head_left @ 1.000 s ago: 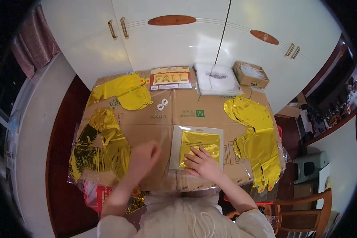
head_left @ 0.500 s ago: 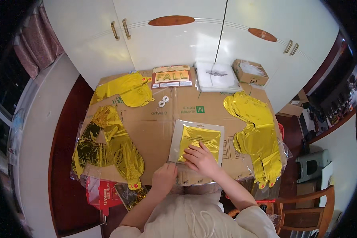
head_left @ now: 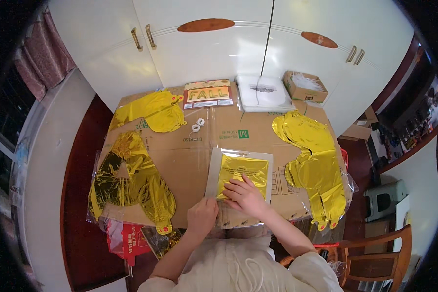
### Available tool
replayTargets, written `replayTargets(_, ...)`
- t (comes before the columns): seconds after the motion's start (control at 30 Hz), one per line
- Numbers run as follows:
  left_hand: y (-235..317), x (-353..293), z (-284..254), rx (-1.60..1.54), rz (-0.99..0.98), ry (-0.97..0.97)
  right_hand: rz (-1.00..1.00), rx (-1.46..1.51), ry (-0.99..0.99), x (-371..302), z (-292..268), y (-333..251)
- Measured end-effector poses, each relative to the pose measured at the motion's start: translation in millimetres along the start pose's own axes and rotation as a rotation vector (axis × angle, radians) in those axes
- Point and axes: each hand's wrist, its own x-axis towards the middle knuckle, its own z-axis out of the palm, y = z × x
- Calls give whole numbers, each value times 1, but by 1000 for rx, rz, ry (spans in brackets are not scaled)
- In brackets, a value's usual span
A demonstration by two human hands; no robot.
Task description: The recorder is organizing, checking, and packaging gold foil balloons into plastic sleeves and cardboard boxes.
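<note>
In front of me on the cardboard lies a clear plastic bag (head_left: 212, 170) with a pale backing and a hang hole at its far edge. A folded gold foil balloon (head_left: 246, 167) shows inside it. My right hand (head_left: 244, 195) lies on the near part of the bag, over the gold foil, with its fingers stretched out and slightly bent. My left hand (head_left: 203, 215) is closed at the bag's near left corner and appears to pinch its edge; the fingertips are partly hidden.
Gold foil letter balloons lie flat at the left (head_left: 155, 192), far left (head_left: 153, 111) and right (head_left: 316, 146). Along the back are a printed card (head_left: 208, 95), a stack of white plastic bags (head_left: 263, 95) and a small cardboard box (head_left: 305, 87). Two small white rolls (head_left: 195, 128) sit mid-table.
The whole view has shifted slightly. Both hands keep almost the same place on the bag, and the right fingers have moved only a little over the foil.
</note>
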Motion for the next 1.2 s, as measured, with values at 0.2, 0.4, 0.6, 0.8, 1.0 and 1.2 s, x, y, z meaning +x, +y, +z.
replayTargets(0.2,-5,4,7,22,-5,-20,-1,13,-7,1,-1,0)
replayTargets(0.4,-7,-3,4,-67,-37,25,9,15,-29,1,-4,-2)
replayTargets(0.6,-8,2,-22,-47,104,21,-59,-69,-126,-3,-4,3)
replayTargets(0.8,-23,9,6,-81,48,-41,-54,-66,-159,-9,-8,2)
replayTargets(1.0,-30,23,9,-183,21,-114,-36,-10,-155,-8,-15,2)
replayTargets(1.2,-35,32,17,-193,-10,-114,-34,11,-166,-7,-16,3)
